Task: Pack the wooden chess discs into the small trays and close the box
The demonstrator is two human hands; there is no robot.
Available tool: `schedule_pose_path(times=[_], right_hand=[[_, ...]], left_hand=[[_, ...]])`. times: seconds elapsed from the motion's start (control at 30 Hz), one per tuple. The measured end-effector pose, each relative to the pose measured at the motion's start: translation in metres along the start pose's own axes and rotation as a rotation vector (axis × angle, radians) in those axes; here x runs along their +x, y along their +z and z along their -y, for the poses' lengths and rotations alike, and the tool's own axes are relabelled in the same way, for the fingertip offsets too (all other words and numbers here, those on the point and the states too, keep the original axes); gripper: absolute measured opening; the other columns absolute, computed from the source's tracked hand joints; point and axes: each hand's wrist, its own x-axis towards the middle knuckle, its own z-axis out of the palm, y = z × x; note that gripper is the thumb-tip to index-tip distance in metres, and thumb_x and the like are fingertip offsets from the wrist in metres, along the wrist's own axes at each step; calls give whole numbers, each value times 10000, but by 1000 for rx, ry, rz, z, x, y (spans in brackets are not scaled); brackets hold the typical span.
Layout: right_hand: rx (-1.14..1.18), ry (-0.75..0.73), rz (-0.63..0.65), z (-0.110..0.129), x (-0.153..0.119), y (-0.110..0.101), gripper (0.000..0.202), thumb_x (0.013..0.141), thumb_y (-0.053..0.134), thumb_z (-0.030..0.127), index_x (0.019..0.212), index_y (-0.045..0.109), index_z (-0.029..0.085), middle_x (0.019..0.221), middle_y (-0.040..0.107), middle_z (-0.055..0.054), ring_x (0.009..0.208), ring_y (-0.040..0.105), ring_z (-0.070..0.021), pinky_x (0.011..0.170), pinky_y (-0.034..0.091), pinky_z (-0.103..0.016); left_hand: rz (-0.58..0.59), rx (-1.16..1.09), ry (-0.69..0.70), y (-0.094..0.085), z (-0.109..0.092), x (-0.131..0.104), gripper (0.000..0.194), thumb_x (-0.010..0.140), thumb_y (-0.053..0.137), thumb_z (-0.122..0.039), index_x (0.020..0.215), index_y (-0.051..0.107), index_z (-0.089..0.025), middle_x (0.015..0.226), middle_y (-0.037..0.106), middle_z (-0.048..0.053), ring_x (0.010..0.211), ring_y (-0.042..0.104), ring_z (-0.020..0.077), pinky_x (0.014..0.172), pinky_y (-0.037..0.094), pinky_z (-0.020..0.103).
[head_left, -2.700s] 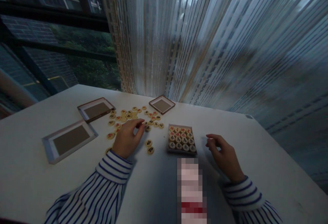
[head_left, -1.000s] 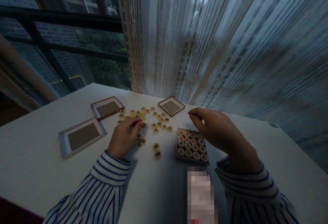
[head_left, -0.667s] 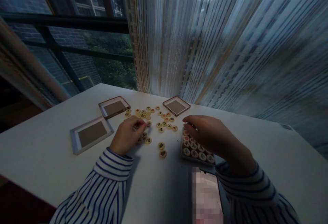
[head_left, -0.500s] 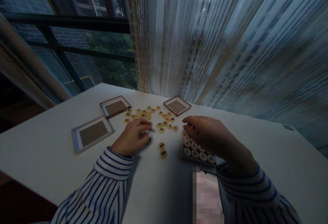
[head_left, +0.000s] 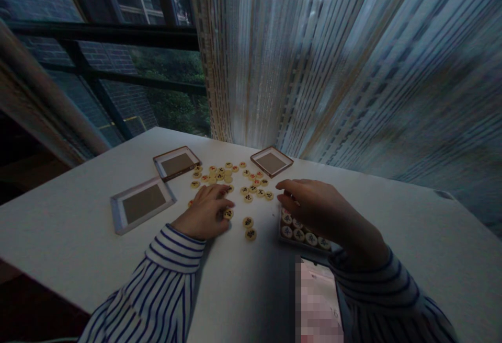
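Note:
My left hand [head_left: 204, 211] rests low over the white table. Its thumb and index finger close around a round Chinese chess piece [head_left: 228, 214]. My right hand [head_left: 319, 202] hovers over a box [head_left: 280, 230] of chess pieces, palm down, its thumb and index fingertips apart at the box's far left corner. No piece shows between those fingertips. Rows of pieces [head_left: 299, 235] with dark characters fill the near side of the box; the hand hides the rest. Two loose pieces [head_left: 250, 234] lie between my hands.
Several loose pieces [head_left: 253, 189], marked black or red, are scattered beyond my hands. Shallow box trays [head_left: 115, 212] lie at the left, with another tray [head_left: 272, 161] at the back. A phone [head_left: 319, 301] lies below the box. Window and curtain [head_left: 266, 71] border the table.
My left hand has turned slightly, and the piece between its thumb and index finger now shows its face. My right hand has shifted a little left over the box.

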Motion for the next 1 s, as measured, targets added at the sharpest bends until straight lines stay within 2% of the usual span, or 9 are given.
schedule_pose_path(times=[0.27, 0.7, 0.8, 1.0], right_hand=[[-6, 7, 32, 0, 0, 0, 270, 852, 415, 271, 1062, 576, 218, 958, 676, -62, 890, 614, -200, 689, 426, -282], [-15, -32, 15, 2, -2, 0, 258, 858, 419, 271, 1060, 569, 216, 940, 681, -59, 857, 625, -205, 656, 433, -286], [-18, -31, 12, 2, -2, 1, 263, 859, 414, 271, 1062, 572, 214, 953, 679, -67, 858, 626, -210, 659, 438, -294], [-27, -15, 51, 4, 0, 0, 280, 857, 415, 278, 1082, 566, 206, 975, 674, -76, 884, 622, -215, 688, 441, -307]], left_hand=[[0, -9, 5, 0, 1, 0, 341, 565, 600, -204, 886, 708, -243, 1212, 544, 92, 1113, 451, 313, 937, 346, 489], [26, 22, 44, -3, 0, 1, 295, 621, 594, -228, 896, 700, -233, 1180, 556, 97, 1118, 452, 295, 954, 334, 489], [-46, -3, 82, -4, -2, 3, 248, 652, 601, -262, 876, 693, -210, 1160, 570, 99, 1117, 455, 287, 963, 335, 478], [-282, -57, 233, -6, -6, 6, 190, 720, 581, -246, 891, 641, -188, 1060, 627, 91, 1057, 507, 243, 939, 371, 456]])
